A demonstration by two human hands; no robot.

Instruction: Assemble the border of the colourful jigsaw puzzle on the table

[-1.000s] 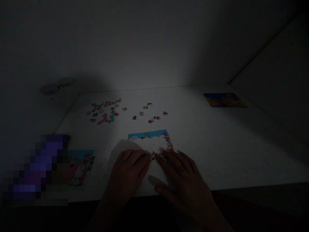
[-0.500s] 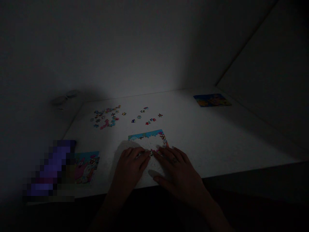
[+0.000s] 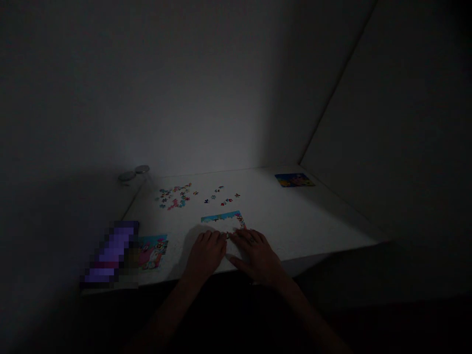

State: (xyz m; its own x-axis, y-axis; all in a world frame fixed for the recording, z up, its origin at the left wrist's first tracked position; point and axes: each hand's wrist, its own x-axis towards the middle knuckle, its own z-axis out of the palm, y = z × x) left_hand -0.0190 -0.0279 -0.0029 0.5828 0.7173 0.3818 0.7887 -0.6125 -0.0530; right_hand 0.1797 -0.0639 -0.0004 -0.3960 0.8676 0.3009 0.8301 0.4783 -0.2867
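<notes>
A partly joined jigsaw puzzle (image 3: pixel 222 217) lies in front of me, with a blue top edge and a coloured right side. My left hand (image 3: pixel 207 253) is closed at its lower side, thumb and index tips together at a small puzzle piece (image 3: pixel 227 235). From the other side, the fingertips of my right hand (image 3: pixel 258 255) touch down beside that piece. Its fingers lie stretched out flat and the thumb stands apart. Both hands cover the puzzle's lower edge, and dim light blurs the details there.
Loose puzzle pieces (image 3: pixel 177 196) lie heaped at the back left, with several more (image 3: pixel 228 201) nearer the middle. A picture card (image 3: pixel 153 253) and a pixelated purple device (image 3: pixel 112 253) are at left. Another card (image 3: pixel 294 180) lies back right. Two round-lidded containers (image 3: pixel 142 169) stand back left.
The whole view has shifted, so the table sits lower and looks smaller. Both hands stay at the puzzle's lower edge, with little visible movement of the fingers.
</notes>
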